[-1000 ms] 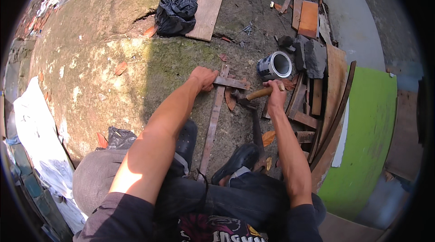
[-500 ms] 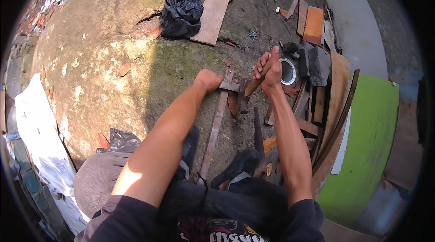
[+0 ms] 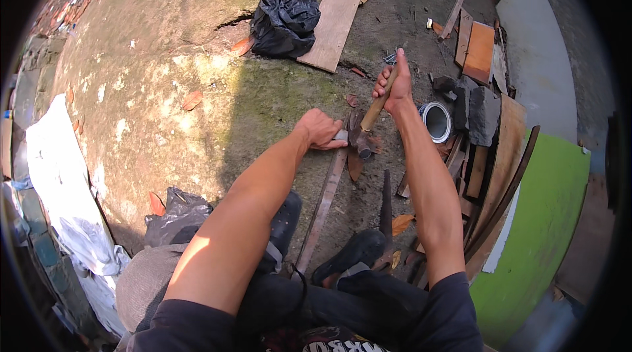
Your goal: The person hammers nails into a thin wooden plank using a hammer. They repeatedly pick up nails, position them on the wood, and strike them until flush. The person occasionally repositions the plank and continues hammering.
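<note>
My right hand (image 3: 399, 88) is wrapped around the wooden handle of a hammer (image 3: 375, 113). Its dark metal head hangs low, close by the fingers of my left hand (image 3: 320, 129). Those fingers are closed on a short wooden crosspiece (image 3: 340, 136) at the far end of a long, thin wooden strip (image 3: 320, 214). The strip runs back toward me between my feet, and my left hand covers part of the joint. A brown dry leaf (image 3: 355, 166) lies under the hammer head. Beside my right shoe is a dark, narrow blade-like piece (image 3: 386, 202).
An open tin can (image 3: 436, 121) and grey stone blocks (image 3: 484, 116) stand right of my right forearm. Scrap wood and a green panel (image 3: 543, 220) lie farther right. Ahead are a black plastic bag (image 3: 284, 19), a wooden board (image 3: 332, 23) and some nails (image 3: 390, 58).
My left hand has shifted from the crosspiece's left end to over the joint. The hammer stays in my right hand, its handle now more upright. The whole view has shifted slightly.
</note>
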`<state>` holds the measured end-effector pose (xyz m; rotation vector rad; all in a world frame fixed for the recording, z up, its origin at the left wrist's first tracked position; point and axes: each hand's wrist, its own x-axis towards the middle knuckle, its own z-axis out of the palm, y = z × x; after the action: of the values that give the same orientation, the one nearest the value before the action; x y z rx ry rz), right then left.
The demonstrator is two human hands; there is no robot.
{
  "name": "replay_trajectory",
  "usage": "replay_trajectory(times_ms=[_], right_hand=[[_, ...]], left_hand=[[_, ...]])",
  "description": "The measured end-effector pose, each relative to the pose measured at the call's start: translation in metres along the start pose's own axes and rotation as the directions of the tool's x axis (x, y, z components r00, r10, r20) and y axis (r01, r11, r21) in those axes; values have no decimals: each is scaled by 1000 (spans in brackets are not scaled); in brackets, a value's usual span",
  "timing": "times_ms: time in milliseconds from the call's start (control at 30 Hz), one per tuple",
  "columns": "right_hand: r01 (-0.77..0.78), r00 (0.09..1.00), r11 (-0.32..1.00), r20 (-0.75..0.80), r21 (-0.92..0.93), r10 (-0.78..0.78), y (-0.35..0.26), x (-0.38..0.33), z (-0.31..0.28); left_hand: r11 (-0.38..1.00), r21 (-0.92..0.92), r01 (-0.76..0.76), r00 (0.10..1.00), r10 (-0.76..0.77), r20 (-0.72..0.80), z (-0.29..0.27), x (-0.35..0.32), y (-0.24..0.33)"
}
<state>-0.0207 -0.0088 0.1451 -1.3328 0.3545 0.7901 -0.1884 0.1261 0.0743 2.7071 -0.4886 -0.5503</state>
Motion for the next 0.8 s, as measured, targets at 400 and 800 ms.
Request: replay_trajectory(times_ms=[400,800], right_hand=[[133,991,991,-19,7,-132,-6,8,-3],[356,933,934,-73,26,-353,18,-33,6]], left_hand=[[1000,17,-21,999,20,37,0,5,1],[997,73,34,999,-31,-32,16,2,3]])
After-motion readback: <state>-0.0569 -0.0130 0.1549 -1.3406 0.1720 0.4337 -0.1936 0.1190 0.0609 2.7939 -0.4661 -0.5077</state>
